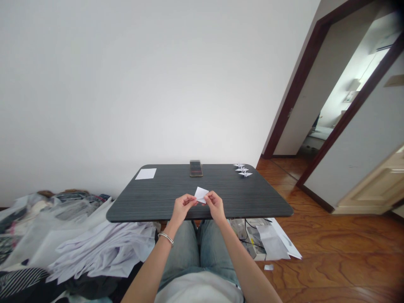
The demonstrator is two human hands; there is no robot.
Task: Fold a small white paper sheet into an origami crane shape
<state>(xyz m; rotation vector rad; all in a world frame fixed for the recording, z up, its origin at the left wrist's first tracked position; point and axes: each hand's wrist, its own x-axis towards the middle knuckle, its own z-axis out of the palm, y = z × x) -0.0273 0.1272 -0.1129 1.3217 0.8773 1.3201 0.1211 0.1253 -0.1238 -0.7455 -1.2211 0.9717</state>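
Note:
A small white piece of folded paper (pixel 201 193) is held between my two hands, above the front part of the dark table (pixel 170 189). My left hand (pixel 184 205) pinches its left lower corner between thumb and fingers. On the other side, my right hand (pixel 215 204) pinches the right edge, thumb on top. The fingertips under the paper are partly hidden. Three folded white paper cranes (pixel 242 170) stand in a row at the table's far right. White paper sheets (pixel 146 174) lie flat at the far left corner.
A phone-like dark rectangular object (pixel 196 168) sits at the table's back middle, near the white wall (pixel 189 84). Clothes and white cloth (pixel 104 248) are heaped on the left. Under the table's right side are a box, cables and paper sheets (pixel 273 242) on the wooden floor.

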